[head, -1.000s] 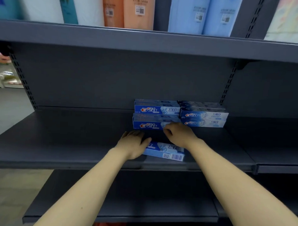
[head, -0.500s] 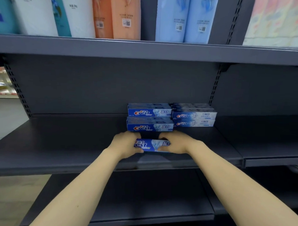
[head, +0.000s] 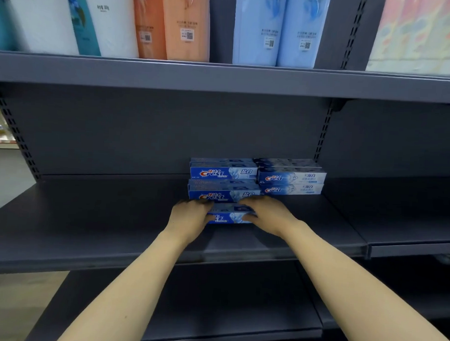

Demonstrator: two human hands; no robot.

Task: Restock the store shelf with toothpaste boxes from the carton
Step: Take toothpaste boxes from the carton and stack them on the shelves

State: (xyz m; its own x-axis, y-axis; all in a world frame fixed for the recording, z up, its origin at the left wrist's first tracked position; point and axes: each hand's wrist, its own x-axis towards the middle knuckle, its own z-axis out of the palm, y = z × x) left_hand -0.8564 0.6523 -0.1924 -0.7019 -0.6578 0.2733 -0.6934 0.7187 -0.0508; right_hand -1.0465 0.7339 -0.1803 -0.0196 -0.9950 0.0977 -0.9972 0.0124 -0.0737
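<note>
Both hands — left hand (head: 190, 216), right hand (head: 265, 215) — gripped the toothpaste box (head: 228, 216) by its ends; best pushed squarely against the front stack (head: 223, 193) — label outward

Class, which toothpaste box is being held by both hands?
The frontmost toothpaste box, held between the left hand and right hand; the others sit stacked behind.

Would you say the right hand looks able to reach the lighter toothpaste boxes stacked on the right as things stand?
Probably yes. The right hand holds the front box just in front of the lighter boxes, and the shelf between them is bare; it would need to let go first.
</note>
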